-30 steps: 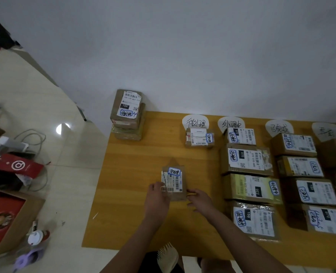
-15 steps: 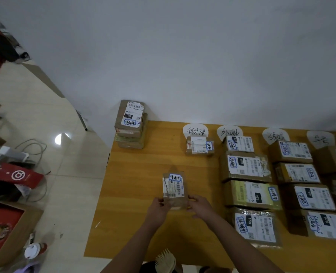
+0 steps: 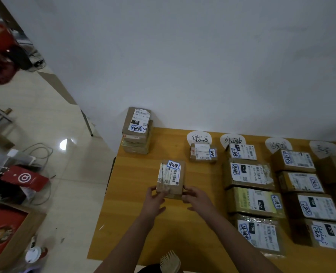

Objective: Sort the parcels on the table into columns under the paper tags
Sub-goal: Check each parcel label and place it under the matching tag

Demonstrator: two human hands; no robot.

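Left hand [image 3: 154, 200] and right hand [image 3: 196, 197] each pinch a near corner of the small parcel [image 3: 171, 179], which sits over the bare counter [image 3: 139, 213], left of the sorted columns. Its blue-edged sticker appears to match the leftmost paper tag [image 3: 199, 137]. Recommended: carry it level and set it just below the 1 parcel under that tag [image 3: 202, 152]. The path looks clear. The unsorted stack [image 3: 137, 131] stands well apart at the far-left corner.
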